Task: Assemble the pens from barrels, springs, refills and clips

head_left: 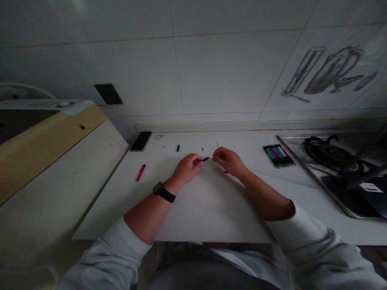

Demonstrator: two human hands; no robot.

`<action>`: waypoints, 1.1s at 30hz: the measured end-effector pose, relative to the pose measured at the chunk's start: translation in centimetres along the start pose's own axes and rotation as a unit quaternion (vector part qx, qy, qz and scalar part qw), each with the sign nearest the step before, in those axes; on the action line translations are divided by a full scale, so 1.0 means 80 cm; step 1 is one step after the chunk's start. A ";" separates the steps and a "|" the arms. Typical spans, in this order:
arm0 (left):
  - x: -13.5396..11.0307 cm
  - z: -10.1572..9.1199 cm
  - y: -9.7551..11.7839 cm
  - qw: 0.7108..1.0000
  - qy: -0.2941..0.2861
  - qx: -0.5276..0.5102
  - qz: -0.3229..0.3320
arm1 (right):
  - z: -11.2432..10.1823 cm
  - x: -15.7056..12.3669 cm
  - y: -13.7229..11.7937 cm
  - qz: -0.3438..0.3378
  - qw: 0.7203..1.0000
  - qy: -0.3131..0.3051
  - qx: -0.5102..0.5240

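My left hand [186,169], a black watch on its wrist, pinches a small black pen part [204,159] whose tip points right. Close beside it, my right hand [228,160] has its fingers pinched together on something too small to make out, with a bit of red showing under it. Both hands hover over the white counter [208,201]. A red pen [140,172] lies to the left of my left hand. A row of several pens, black, blue and red [278,155], lies to the right.
A dark phone [140,141] lies at the back left of the counter. Small loose pen parts [178,148] are scattered behind my hands. A gas stove [338,165] sits at the right. A wooden board [45,161] slopes at the left. Tiled wall behind.
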State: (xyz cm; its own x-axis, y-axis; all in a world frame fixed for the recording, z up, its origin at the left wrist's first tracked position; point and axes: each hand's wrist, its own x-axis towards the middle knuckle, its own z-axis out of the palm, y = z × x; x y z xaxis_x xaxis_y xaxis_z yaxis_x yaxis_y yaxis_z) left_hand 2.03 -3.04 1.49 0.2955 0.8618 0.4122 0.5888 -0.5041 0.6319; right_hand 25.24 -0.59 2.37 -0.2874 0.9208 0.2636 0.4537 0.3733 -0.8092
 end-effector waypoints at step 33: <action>-0.005 0.000 0.009 0.998 -0.044 -0.038 -0.018 | -0.058 0.020 0.036 -0.008 0.972 0.103 -0.210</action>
State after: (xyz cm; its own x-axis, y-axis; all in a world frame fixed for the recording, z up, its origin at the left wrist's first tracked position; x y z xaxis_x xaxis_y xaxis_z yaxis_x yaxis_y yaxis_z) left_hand 2.38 -3.74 1.80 0.3420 0.8796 0.3306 0.5426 -0.4721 0.6948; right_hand 29.98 2.47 2.90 -0.1418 0.9010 0.4099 0.7671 0.3617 -0.5297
